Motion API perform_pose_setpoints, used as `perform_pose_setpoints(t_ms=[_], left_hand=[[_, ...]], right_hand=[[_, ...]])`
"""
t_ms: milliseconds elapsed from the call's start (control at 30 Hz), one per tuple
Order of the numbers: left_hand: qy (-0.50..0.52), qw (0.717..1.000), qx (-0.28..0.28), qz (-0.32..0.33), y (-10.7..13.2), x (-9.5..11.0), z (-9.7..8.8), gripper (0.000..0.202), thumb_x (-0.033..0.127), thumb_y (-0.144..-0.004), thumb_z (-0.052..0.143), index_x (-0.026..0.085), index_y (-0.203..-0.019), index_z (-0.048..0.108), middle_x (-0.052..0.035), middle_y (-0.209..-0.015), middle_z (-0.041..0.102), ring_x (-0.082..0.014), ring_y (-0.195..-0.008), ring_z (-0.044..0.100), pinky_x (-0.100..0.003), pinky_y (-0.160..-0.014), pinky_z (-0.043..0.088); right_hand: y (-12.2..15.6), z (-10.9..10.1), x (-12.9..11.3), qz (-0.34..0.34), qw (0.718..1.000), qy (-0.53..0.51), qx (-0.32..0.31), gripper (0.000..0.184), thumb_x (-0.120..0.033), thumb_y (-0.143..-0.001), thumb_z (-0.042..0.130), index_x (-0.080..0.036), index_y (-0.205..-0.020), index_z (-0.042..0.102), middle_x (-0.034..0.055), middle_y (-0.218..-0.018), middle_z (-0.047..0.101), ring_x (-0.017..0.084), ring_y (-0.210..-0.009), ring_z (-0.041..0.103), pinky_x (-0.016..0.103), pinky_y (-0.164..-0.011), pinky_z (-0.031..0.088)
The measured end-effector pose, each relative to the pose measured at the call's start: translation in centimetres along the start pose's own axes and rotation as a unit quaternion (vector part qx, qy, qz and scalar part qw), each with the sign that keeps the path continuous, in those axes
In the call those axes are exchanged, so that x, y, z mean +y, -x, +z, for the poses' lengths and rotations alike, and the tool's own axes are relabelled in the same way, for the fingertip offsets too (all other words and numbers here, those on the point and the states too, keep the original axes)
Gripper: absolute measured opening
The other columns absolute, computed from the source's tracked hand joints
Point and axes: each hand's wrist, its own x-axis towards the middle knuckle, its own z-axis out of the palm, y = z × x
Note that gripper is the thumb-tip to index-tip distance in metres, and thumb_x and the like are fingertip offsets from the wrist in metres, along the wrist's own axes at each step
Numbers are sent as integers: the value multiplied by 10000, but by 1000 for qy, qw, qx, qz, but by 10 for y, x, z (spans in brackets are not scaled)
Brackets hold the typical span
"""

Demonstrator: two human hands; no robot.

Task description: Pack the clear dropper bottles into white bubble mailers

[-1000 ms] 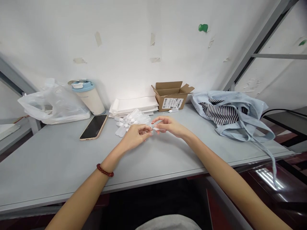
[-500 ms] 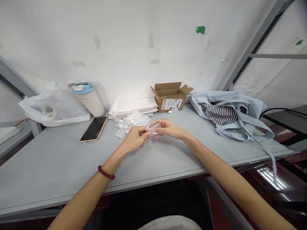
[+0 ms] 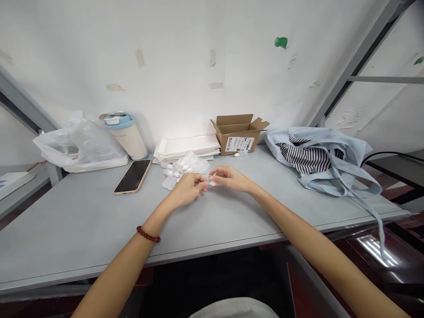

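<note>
A small clear-and-white plastic piece [image 3: 212, 183] sits between the fingertips of both hands, the left hand [image 3: 188, 189] pinching its left end and the right hand [image 3: 232, 179] gripping its right. A pile of similar pieces [image 3: 192, 162] lies just beyond the left hand.

A grey table [image 3: 99, 229] stands by a white wall [image 3: 172, 26] with tape scraps [image 3: 140, 58], between slanting grey posts [image 3: 361, 55]
</note>
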Motion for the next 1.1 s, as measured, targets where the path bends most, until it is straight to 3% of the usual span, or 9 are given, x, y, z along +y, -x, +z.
perform_pose_setpoints(t_ms=[133, 233, 300, 500, 667, 867, 1100], left_hand=[[-29, 999, -32, -17, 4, -1, -14, 209, 325, -950, 573, 126, -930, 633, -4, -819, 655, -118, -652, 626, -280, -622, 542], [-53, 997, -49, -26, 7, -1, -22, 210, 324, -942, 583, 127, -890, 637, -3, -814, 656, -128, -685, 632, -291, -647, 542], [-67, 996, -53, -30, 8, -1, -25, 214, 323, -939, 586, 128, -870, 638, -2, -809, 655, -134, -702, 635, -301, -667, 540], [-74, 996, -48, -33, 8, -3, -27, 239, 329, -930, 597, 133, -798, 635, 18, -735, 636, -114, -623, 602, -262, -600, 517], [-30, 999, -12, -27, 6, -6, -22, 217, 330, -943, 578, 132, -873, 633, 29, -698, 615, -93, -550, 569, -222, -511, 480], [10, 1000, 4, 5, 4, -1, -9, 222, 327, -934, 593, 134, -832, 634, 42, -647, 601, -100, -554, 579, -242, -551, 494], [14, 999, 30, -3, 3, 0, -6, 222, 335, -945, 576, 130, -880, 634, 23, -720, 622, -111, -609, 605, -263, -590, 520]], right_hand=[[-9, -20, 21, 34, 985, 118, 122, 257, -343, -950, 578, -156, -1124, 605, 57, -1102, 644, 187, -934, 650, 390, -804, 547], [-12, -42, 44, 79, 951, 219, 205, 296, -327, -941, 591, -175, -1194, 579, 76, -1218, 600, 220, -1038, 619, 438, -872, 522], [-12, -53, 57, 101, 928, 276, 229, 316, -324, -938, 596, -179, -1217, 568, 81, -1252, 583, 231, -1069, 607, 454, -891, 513], [-11, -59, 79, 140, 881, 392, 225, 319, -325, -940, 594, -182, -1223, 566, 83, -1256, 582, 228, -1064, 610, 448, -886, 517], [-12, -59, 85, 146, 858, 446, 207, 310, -324, -942, 590, -184, -1218, 569, 82, -1246, 588, 222, -1051, 615, 439, -878, 522], [-13, -58, 85, 128, 844, 484, 195, 333, -322, -939, 596, -182, -1239, 556, 84, -1261, 577, 229, -1059, 612, 443, -874, 524], [-11, -54, 83, 133, 824, 511, 205, 357, -322, -939, 595, -194, -1267, 538, 88, -1300, 553, 242, -1093, 595, 464, -897, 511]])
